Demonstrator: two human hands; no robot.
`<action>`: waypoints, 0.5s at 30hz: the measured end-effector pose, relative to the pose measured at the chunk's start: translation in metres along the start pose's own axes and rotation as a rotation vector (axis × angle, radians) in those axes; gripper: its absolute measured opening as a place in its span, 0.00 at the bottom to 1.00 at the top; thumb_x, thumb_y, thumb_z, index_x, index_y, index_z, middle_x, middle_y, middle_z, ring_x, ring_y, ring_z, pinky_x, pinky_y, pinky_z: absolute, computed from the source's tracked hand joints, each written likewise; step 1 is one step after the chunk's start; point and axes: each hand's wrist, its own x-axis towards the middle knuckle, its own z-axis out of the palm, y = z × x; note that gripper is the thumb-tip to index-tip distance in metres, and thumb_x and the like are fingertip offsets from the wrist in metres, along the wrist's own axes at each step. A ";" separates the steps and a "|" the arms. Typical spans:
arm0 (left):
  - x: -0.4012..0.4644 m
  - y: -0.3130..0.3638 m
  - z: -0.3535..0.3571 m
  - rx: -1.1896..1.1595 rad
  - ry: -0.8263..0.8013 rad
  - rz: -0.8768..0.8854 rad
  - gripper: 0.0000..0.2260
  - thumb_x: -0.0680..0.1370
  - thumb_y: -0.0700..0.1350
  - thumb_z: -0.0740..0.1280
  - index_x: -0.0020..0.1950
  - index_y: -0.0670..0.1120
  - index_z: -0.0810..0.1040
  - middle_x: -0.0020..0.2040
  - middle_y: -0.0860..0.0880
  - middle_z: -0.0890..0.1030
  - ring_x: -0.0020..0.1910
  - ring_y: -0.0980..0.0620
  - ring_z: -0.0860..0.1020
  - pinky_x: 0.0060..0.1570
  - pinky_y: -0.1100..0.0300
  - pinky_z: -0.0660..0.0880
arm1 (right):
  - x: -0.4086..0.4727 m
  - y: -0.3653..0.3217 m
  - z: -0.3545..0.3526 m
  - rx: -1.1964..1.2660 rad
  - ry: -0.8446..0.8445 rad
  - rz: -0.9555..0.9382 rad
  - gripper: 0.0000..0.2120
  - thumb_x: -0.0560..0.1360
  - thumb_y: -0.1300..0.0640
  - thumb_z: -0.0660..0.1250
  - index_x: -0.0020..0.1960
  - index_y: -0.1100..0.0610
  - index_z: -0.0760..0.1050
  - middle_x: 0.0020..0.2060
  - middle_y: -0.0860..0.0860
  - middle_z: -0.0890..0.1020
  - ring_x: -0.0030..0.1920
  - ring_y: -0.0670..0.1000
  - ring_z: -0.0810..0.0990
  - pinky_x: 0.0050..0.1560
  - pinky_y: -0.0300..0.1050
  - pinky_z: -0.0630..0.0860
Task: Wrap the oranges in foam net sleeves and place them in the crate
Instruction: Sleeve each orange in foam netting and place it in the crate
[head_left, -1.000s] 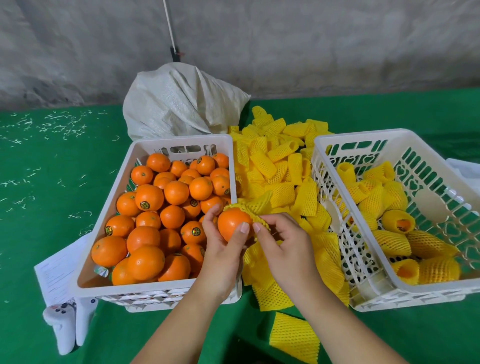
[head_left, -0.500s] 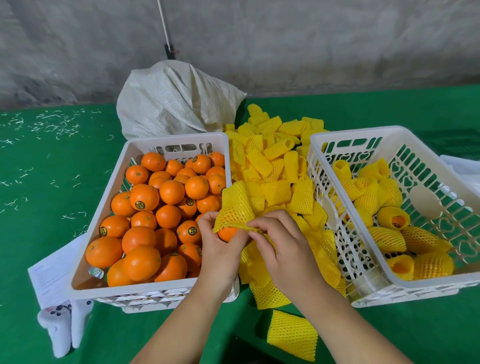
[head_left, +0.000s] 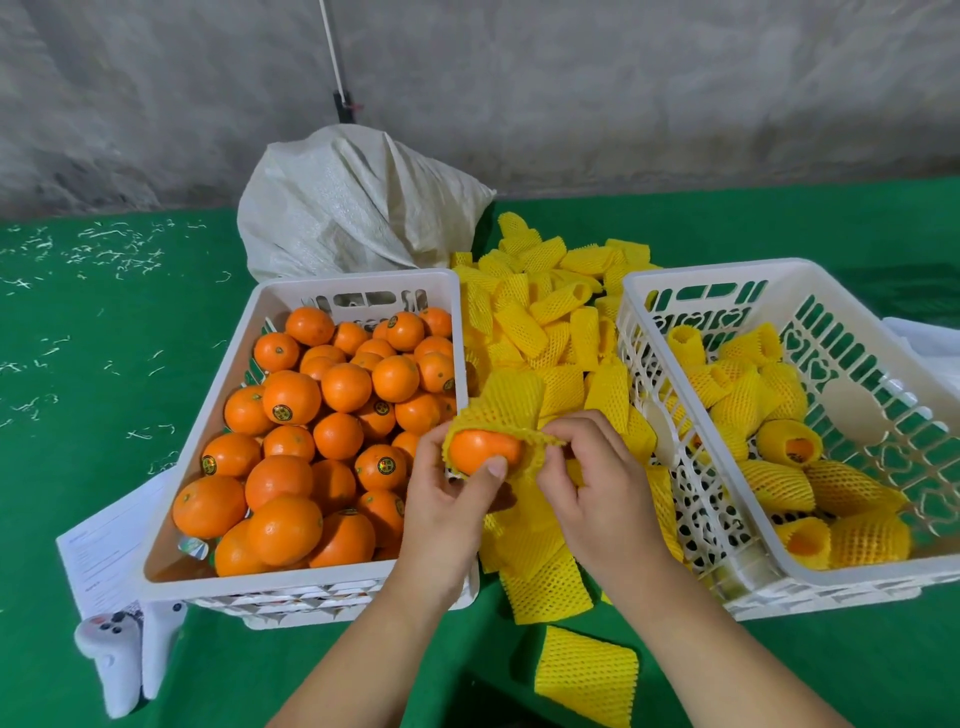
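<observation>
Together, hands (head_left: 524, 493) grip orange (head_left: 483, 451) (half-sleeved).

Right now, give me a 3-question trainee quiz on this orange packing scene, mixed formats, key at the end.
1. True or false: the orange in the hands is fully covered by its foam net sleeve.
2. Multiple choice: where do the wrapped oranges lie? A) left crate B) right crate C) white sack
3. Fill in: the pile of loose sleeves lies ____ the two crates.

Key
1. False: its near side is bare under the left hand thumb, while the right hand fingers pinch the sleeve's edge.
2. B
3. between
</observation>
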 end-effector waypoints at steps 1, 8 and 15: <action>0.001 0.000 0.001 -0.026 0.054 0.003 0.22 0.71 0.57 0.80 0.62 0.55 0.78 0.50 0.46 0.82 0.46 0.48 0.81 0.47 0.49 0.79 | -0.004 -0.003 0.001 -0.035 -0.001 -0.048 0.11 0.79 0.58 0.62 0.55 0.62 0.79 0.49 0.53 0.79 0.50 0.52 0.78 0.49 0.40 0.74; -0.002 0.007 -0.005 0.103 -0.090 0.019 0.25 0.75 0.56 0.78 0.68 0.58 0.73 0.61 0.47 0.82 0.61 0.46 0.82 0.58 0.53 0.81 | -0.014 -0.017 0.013 0.058 -0.034 0.000 0.10 0.75 0.58 0.66 0.56 0.56 0.73 0.53 0.50 0.72 0.53 0.53 0.75 0.51 0.44 0.75; 0.002 0.004 -0.001 0.112 -0.031 0.029 0.24 0.76 0.46 0.76 0.69 0.59 0.73 0.60 0.45 0.83 0.60 0.42 0.83 0.57 0.49 0.82 | -0.001 -0.016 -0.002 -0.010 -0.102 -0.151 0.09 0.77 0.62 0.62 0.53 0.60 0.80 0.54 0.52 0.76 0.54 0.54 0.77 0.53 0.41 0.74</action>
